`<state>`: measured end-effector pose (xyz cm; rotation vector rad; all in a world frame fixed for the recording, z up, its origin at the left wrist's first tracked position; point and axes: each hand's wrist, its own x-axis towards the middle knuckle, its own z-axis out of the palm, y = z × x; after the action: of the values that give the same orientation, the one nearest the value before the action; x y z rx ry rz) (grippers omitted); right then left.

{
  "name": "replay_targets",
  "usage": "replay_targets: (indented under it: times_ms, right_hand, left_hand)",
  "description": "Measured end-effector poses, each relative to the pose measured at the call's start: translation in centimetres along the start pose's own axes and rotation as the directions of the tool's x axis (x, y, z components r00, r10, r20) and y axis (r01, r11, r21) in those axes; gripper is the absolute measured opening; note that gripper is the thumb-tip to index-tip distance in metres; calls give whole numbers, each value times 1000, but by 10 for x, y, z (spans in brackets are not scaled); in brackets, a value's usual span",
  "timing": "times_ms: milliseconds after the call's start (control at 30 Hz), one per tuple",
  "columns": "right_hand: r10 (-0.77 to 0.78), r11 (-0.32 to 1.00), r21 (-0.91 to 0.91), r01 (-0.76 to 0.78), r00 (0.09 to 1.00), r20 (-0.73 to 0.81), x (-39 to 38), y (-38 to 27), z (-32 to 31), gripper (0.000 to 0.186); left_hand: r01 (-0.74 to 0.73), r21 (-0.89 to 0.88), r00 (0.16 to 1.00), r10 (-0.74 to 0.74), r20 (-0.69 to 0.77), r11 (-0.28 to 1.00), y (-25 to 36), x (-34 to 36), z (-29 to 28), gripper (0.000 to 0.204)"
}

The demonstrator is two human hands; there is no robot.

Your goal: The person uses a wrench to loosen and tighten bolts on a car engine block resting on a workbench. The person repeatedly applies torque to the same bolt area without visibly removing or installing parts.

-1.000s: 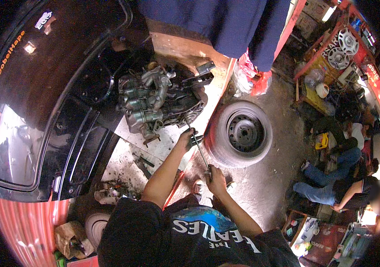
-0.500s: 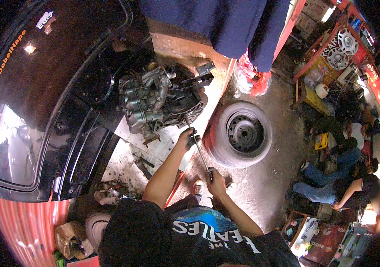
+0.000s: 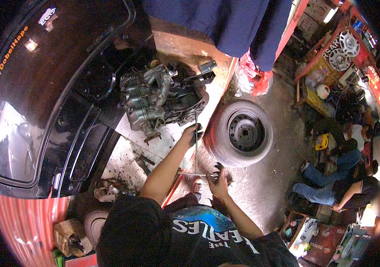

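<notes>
Right hand [image 3: 218, 181] above workshop floor [image 3: 283, 149]

Black T-shirt [image 3: 172, 249], blue-and-white print [image 3: 205, 218] — dark trousers [image 3: 182, 204], probably

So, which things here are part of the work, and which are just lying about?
In use:
long metal T-shaped wrench, left hand round its shaft, right hand at its crossbar
grey metal engine by the wrench's far end

Apparently just lying about:
grey rubber tyre on a black steel wheel
red and white plastic bag
</notes>
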<state>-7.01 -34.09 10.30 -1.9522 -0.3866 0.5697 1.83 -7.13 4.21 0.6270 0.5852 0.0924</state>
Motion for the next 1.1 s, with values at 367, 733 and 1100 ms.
replay_targets:
  times_ms: [367, 733, 1100]
  right_hand:
    - [-26, 916, -391, 92, 985, 171, 12, -3, 15, 42]
    - [-47, 984, 174, 32, 995, 84, 24, 28, 12, 21]
    - [41, 956, 285, -72, 993, 112, 25, 5, 15, 23]
  left_hand:
    - [-89, 5, 991, 89, -100, 996, -21, -2, 9, 22]
    - [-94, -11, 988, 92, -122, 996, -14, -11, -2, 19]
    - [-89, 21, 987, 91, -134, 996, -6, -4, -7, 13]
